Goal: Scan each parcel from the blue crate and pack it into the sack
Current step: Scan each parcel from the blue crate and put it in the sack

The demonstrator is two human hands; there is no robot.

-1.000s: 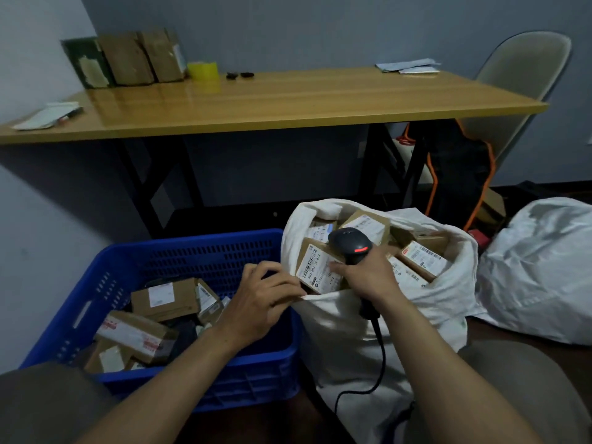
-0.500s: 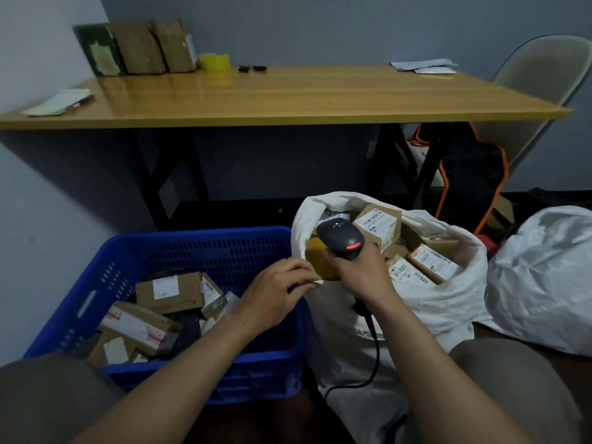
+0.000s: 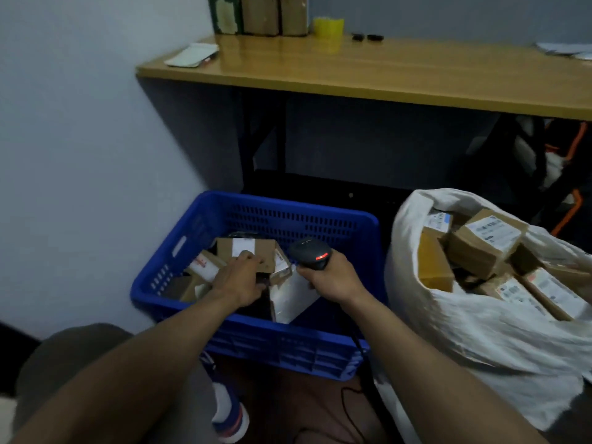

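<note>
Our left hand (image 3: pixel 238 283) gripped a parcel (image 3: pixel 246 256) in the crate (image 3: pixel 320 350) | right hand (image 3: pixel 333 277) held scanner (image 3: pixel 312 256) | full sack (image 3: pixel 480 331) beside | desk (image 3: pixel 384 68) behind.

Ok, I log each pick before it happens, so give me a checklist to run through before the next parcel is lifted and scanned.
1. Left hand on a parcel in the blue crate: ok.
2. Firm grasp on that parcel: cannot tell.
3. Scanner in the right hand: ok, red light on.
4. Parcel label facing up: ok, white label visible.
5. Sack mouth open: ok.
6. Room left in the sack: not ok, boxes reach the rim.
</note>
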